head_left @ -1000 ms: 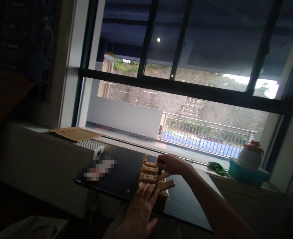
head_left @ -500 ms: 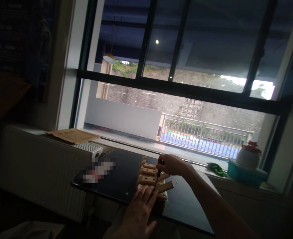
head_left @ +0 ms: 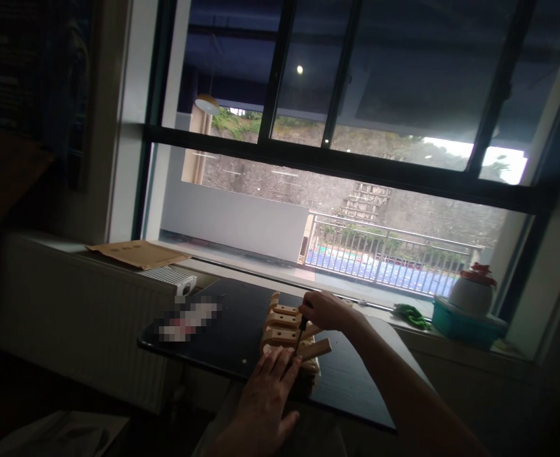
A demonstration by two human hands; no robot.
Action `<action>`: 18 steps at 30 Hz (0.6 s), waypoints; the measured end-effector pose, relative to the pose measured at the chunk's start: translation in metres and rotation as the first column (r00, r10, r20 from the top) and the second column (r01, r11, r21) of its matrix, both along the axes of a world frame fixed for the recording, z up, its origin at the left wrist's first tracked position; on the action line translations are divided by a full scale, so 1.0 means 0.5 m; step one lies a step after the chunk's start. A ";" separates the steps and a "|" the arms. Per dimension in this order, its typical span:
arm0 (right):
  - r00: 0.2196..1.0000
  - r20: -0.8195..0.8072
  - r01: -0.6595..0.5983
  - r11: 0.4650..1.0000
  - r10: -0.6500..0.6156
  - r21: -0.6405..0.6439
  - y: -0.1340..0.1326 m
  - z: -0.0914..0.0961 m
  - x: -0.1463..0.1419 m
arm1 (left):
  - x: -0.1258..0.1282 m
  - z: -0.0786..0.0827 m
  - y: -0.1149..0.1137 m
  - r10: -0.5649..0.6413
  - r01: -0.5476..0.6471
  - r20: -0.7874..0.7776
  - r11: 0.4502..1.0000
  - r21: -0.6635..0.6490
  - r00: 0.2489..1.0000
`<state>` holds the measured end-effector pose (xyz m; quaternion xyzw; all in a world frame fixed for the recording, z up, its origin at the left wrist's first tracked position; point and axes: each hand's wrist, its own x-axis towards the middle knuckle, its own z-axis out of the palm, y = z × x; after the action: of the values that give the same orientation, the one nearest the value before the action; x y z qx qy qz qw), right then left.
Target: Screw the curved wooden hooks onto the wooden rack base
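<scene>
- The right hand (head_left: 326,311) was closed around the handle of a screwdriver (head_left: 303,325), the fingers clamped at its top end and the wrist bent over it.
- Below that grip the dark shaft slanted down and slightly toward the person, ending just beside the left fingertips; the tip itself was too dim and small to make out, so whether it sat in a screw could not be told.
- The left hand (head_left: 270,388) lay flat, palm down, its fingers extended close together and clamped on nothing, with the fingertips resting on the near end of a wooden piece (head_left: 286,335).
- That wooden piece lay under and to the left of the right hand's grip, its curved slats set in a row, with dark holes showing in several of them.
- A wooden strip (head_left: 319,349) jutted out to the right of the shaft, at an angle to the slats.
- All of this stood on a black table (head_left: 242,317) in front of a window.
- On the sill to the right were a green cloth (head_left: 411,316) and a teal box (head_left: 468,325), with a white bottle (head_left: 472,296) on the box.
</scene>
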<state>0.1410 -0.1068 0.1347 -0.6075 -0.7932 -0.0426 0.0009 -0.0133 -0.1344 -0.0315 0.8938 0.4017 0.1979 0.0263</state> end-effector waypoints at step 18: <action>1.000 0.011 -0.005 1.000 0.005 0.005 -0.007 -0.006 0.001 | 0.001 0.013 -0.008 0.008 -0.008 -0.017 1.000 -0.004 1.000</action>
<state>0.1414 -0.1101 0.1318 -0.6053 -0.7946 -0.0481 -0.0018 -0.0130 -0.1382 -0.0248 0.8938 0.4057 0.1898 0.0238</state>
